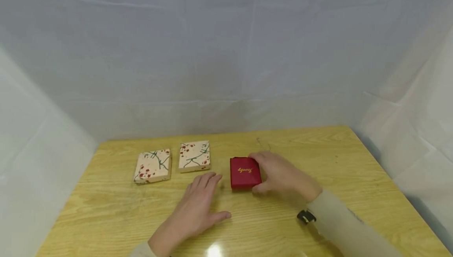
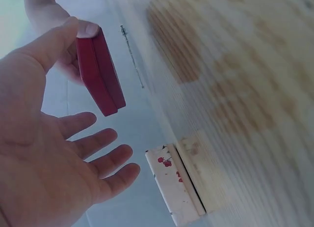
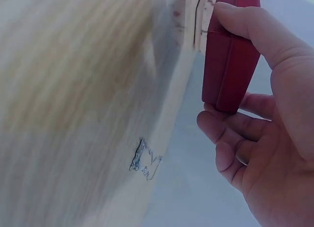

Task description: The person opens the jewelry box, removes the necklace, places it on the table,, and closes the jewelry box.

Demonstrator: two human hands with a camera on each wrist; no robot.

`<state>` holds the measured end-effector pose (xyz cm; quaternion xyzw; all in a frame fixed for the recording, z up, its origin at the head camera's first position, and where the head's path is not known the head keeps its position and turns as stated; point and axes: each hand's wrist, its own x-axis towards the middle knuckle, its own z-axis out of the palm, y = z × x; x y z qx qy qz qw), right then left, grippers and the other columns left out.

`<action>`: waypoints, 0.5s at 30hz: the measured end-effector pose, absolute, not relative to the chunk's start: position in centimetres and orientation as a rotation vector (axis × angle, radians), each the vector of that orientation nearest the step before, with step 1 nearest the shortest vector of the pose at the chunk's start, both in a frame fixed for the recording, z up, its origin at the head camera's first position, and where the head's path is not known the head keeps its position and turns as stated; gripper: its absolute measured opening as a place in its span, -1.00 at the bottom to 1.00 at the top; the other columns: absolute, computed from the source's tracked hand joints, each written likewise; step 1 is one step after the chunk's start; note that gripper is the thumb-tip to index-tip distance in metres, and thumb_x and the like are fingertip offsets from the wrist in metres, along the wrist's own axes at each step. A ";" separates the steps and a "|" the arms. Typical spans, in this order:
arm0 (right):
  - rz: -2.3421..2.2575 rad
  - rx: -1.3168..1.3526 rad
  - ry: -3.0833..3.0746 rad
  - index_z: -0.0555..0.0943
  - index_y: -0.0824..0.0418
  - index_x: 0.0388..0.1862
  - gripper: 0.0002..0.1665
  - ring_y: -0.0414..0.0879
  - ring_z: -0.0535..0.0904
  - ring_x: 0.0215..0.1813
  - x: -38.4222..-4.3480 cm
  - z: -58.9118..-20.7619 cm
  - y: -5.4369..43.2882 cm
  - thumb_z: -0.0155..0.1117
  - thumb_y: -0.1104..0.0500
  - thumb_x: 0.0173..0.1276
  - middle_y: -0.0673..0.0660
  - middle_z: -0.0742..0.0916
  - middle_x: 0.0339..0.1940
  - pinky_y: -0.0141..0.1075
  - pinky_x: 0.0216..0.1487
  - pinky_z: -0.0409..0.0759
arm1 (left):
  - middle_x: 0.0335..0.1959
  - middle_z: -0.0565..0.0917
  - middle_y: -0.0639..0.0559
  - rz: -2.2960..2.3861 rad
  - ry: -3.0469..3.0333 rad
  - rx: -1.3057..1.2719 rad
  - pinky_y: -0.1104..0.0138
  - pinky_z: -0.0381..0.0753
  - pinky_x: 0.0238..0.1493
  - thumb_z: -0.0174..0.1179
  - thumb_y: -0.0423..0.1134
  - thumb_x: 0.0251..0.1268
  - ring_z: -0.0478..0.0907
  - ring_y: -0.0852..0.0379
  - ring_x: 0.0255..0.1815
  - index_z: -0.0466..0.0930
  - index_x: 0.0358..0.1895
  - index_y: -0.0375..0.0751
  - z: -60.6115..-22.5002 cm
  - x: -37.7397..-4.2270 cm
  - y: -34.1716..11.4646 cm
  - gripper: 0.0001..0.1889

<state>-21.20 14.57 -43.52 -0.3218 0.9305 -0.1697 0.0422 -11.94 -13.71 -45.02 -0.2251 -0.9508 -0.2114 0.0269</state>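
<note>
Pinching the still-closed red box (image 1: pixel 245 173) mid-frame is your right hand (image 1: pixel 279 172); your left hand (image 1: pixel 196 206) spreads empty; the chain (image 3: pixel 138 157) lies outside

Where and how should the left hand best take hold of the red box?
Probably by the near and far walls at its left end, coming from the left. The red box is low and squarish with straight sides; the right hand grips its right end, leaving the left end free toward the open left hand.
</note>
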 end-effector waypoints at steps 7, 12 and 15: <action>-0.498 -0.991 2.872 0.39 0.30 0.56 0.18 0.18 0.50 0.45 -23.3 -43.5 14.3 0.70 -0.19 0.10 0.23 0.61 0.43 0.06 0.51 0.43 | 0.52 0.38 -0.23 -0.592 -2.920 -0.700 -0.21 0.30 0.52 0.58 0.27 0.07 0.28 -0.26 0.53 0.32 0.58 -0.25 -44.9 -11.6 -13.9 0.09; -0.477 -0.988 2.878 0.35 0.29 0.59 0.18 0.18 0.46 0.48 -24.7 -43.6 14.0 0.67 -0.19 0.15 0.23 0.58 0.46 0.06 0.53 0.40 | 0.52 0.39 -0.21 -0.562 -2.925 -0.695 -0.18 0.30 0.53 0.58 0.28 0.07 0.28 -0.25 0.53 0.33 0.57 -0.24 -44.9 -11.3 -14.1 0.08; -0.476 -1.004 2.882 0.36 0.32 0.58 0.17 0.18 0.50 0.43 -25.7 -43.4 13.7 0.67 -0.18 0.15 0.24 0.60 0.42 0.06 0.49 0.44 | 0.51 0.40 -0.19 -0.555 -2.927 -0.695 -0.18 0.32 0.51 0.57 0.29 0.08 0.29 -0.24 0.52 0.34 0.56 -0.23 -44.9 -11.2 -14.2 0.08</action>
